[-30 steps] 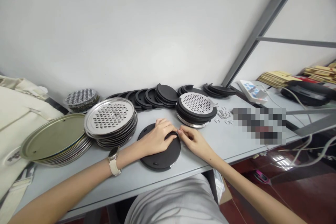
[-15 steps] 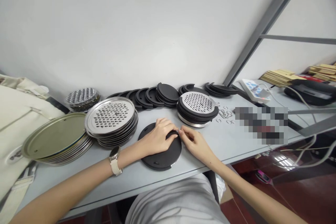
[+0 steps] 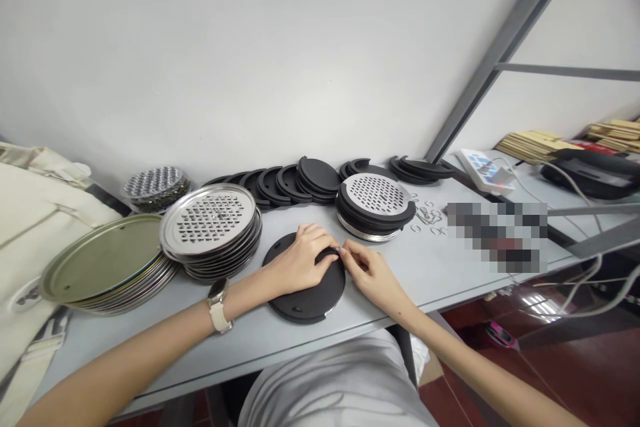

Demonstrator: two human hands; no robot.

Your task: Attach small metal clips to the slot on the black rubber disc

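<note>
A black round disc with small slots and a raised edge lies on the table before me. My left hand rests over it, fingers and thumb curled together at the disc's right rim. At that same rim my right hand pinches something small, mostly hidden by the fingertips; a glint of metal shows there. Just beyond stands a stack of black holders topped by a perforated metal grater plate. To its right, several small metal rings lie loose on the table.
At left are a stack of round metal grater plates, a pile of green-topped trays and a pale bag. More black discs line the wall. A grey metal frame and cables stand at right.
Both hands stay at the disc's right rim, with only slight finger movement. The whole view has shifted very slightly.
</note>
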